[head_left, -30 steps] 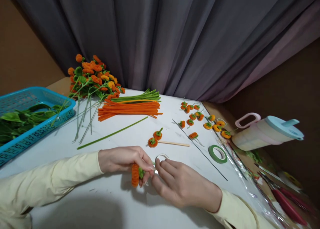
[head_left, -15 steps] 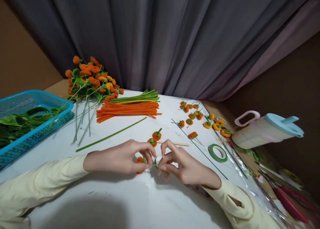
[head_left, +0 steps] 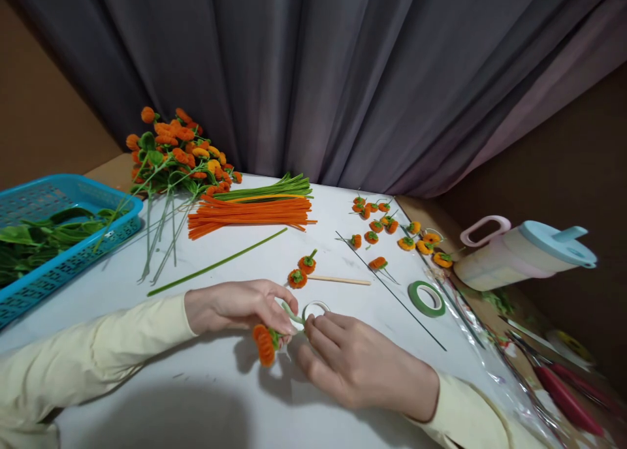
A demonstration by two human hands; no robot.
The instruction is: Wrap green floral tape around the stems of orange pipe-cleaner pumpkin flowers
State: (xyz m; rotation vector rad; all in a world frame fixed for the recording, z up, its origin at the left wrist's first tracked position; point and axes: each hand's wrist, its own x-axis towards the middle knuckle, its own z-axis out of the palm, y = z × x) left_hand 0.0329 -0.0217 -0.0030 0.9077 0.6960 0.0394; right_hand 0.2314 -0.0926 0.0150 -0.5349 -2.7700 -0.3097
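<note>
My left hand (head_left: 235, 307) is closed on a small orange pipe-cleaner pumpkin (head_left: 264, 344) with a green top, held just above the white table (head_left: 206, 397). My right hand (head_left: 353, 361) meets it from the right, fingers curled and pinched at the pumpkin's green stem (head_left: 290, 313). A small tape ring (head_left: 316, 307) lies just beyond my right fingers. Two finished pumpkins (head_left: 302, 271) and a thin wooden stick (head_left: 339, 280) lie a little farther back.
A blue basket (head_left: 59, 256) of green leaves stands at the left. Bundled orange and green pipe cleaners (head_left: 252, 209), a bunch of stemmed pumpkins (head_left: 171, 150), several small pumpkins (head_left: 392, 230), a green tape roll (head_left: 426, 299), a long wire (head_left: 392, 292) and a lidded jug (head_left: 524, 253) lie around.
Half a second ago both hands pinched the stem with fingers raised; now the right hand has rolled palm-down and the pumpkin has turned, showing its orange ribs below my left fingers.
</note>
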